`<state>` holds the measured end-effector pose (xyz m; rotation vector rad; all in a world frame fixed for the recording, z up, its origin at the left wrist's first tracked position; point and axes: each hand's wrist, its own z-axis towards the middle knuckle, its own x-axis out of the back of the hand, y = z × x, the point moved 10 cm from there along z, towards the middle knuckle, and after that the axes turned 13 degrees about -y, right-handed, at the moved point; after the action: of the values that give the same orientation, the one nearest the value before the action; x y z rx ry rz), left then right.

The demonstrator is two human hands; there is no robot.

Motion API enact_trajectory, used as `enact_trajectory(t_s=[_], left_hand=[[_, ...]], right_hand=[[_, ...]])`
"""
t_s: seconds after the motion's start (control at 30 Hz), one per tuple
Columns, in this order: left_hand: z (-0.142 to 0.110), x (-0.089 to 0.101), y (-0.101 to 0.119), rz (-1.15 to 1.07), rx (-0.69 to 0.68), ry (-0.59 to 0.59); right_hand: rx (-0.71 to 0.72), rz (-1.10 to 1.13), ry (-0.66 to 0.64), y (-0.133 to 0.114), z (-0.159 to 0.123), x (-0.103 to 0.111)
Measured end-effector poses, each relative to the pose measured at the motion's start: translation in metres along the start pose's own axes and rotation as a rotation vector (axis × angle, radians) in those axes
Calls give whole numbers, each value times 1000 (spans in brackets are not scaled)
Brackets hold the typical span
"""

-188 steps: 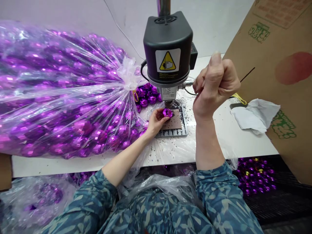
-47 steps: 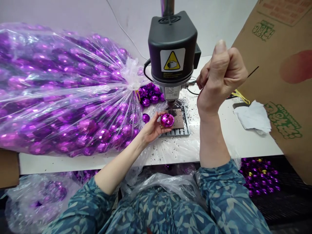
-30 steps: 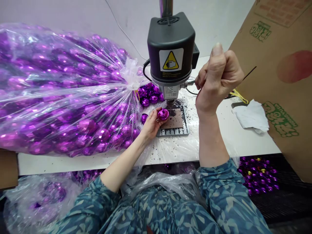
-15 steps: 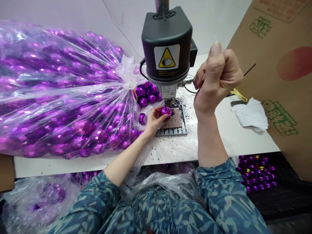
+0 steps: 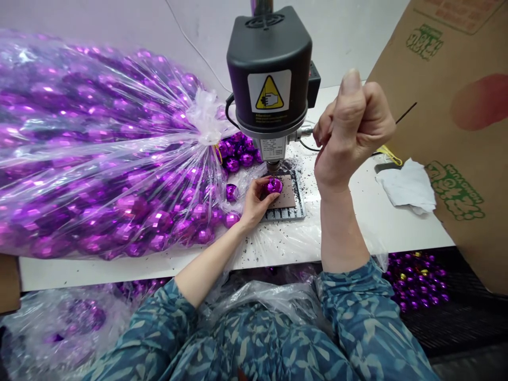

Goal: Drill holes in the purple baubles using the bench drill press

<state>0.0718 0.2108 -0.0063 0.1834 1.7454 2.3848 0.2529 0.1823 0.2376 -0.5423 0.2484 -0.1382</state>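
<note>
Ball (image 5: 275, 185), shiny purple, facet-checked; drill head (image 5: 265, 45), black; warning label (image 5: 284, 79), white with black-edged yellow triangle (image 5: 270, 89); counter (image 5: 397, 233), white, dark-speckled; sleeves (image 5: 357, 304), teal-blue, pale leaf print; cardboard box (image 5: 440, 135), brown, green lettering (image 5: 456, 193), red disc (image 5: 482, 102); crumpled paper (image 5: 408, 185), white.

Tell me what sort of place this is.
Likely a small workshop: a black machine with a warning label stands over a white table, and beside it a big clear bag holds many shiny purple balls.
</note>
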Motion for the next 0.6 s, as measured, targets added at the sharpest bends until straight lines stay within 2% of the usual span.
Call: enact_trajectory(t_s=[0.17,0.3,0.6], left_hand=[[-2,-4,4,-39,35,22],[-2,-5,4,-20,41,29],[-2,-6,5,-26,35,4]], right_hand=[[71,-16,34,-9,-1,1],[41,-71,49,-5,-6,5],[112,73,105,-3,-24,17]])
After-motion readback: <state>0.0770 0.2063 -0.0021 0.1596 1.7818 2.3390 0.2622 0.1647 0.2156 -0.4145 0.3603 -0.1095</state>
